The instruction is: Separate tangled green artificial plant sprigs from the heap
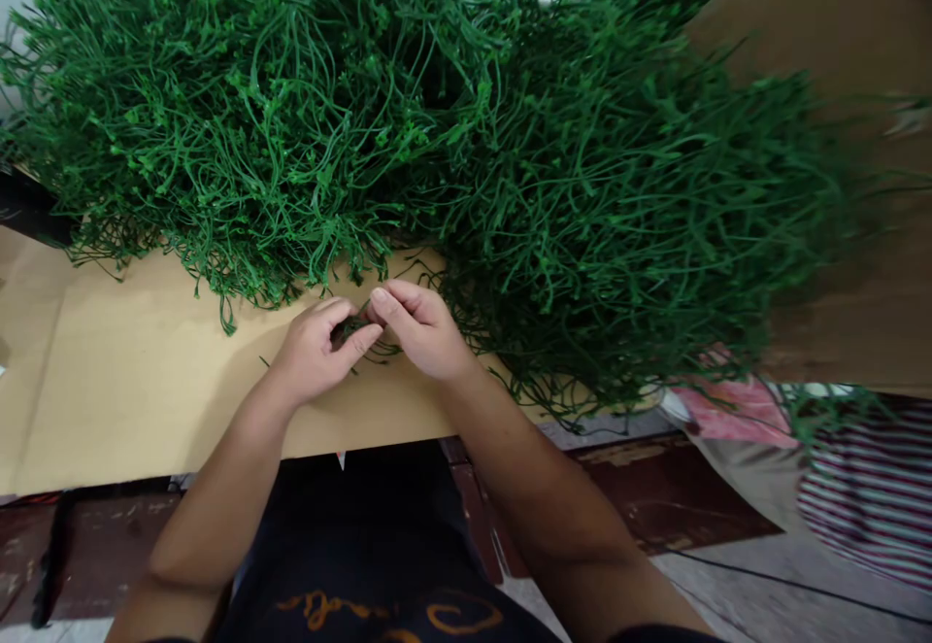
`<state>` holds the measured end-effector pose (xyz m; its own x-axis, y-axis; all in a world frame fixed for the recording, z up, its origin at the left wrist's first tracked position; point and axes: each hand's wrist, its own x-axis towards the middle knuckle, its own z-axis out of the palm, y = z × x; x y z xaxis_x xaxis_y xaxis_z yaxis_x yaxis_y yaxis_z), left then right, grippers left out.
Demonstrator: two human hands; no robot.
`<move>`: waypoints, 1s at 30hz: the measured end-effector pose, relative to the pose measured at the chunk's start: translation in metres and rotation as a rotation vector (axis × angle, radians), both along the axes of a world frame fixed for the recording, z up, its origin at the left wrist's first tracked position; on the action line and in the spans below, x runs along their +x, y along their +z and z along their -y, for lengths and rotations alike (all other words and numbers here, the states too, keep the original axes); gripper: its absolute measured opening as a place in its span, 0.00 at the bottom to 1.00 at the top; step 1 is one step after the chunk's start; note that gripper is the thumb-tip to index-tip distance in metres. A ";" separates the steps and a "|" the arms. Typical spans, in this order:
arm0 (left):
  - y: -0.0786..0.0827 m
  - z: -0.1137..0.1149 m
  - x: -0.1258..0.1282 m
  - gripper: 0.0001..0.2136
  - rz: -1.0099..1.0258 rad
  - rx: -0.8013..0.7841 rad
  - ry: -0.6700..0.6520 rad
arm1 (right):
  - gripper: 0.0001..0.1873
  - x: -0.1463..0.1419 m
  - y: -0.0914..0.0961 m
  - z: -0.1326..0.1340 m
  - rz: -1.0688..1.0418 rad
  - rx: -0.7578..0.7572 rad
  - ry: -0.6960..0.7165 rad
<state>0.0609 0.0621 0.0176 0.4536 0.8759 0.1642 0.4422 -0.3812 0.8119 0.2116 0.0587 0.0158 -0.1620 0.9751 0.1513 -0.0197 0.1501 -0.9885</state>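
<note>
Both my hands meet over the cardboard-covered table, close to its front edge. My left hand (324, 347) curls with thumb and fingers around thin green artificial stems (375, 350), which show partly between the two hands. My right hand (418, 322) is pinched at the same spot, its thumb pressed to the fingers; its fingertips cover whatever lies between them. Just beyond my hands lies a large heap of green plastic grass-like sprigs (306, 128), with small lighter tips. More sprigs (618, 206) spread to the right and hang toward the table edge.
Tan cardboard (131, 361) covers the table at left. A large cardboard box (837, 31) stands at right. Below it are a pink patterned piece (735, 405) and striped cloth (874, 488). A dark cable (786, 585) crosses the floor. A black object (33, 211) sits at far left.
</note>
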 end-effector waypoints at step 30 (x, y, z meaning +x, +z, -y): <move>0.000 -0.004 0.003 0.17 0.577 -0.458 -0.007 | 0.16 0.119 0.077 -0.012 0.653 0.459 -0.877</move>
<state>0.0638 0.0656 0.0176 0.4114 0.9115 -0.0032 -0.1048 0.0508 0.9932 0.3306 0.0707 0.0927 0.3582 0.6678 0.6525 0.7547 0.2044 -0.6234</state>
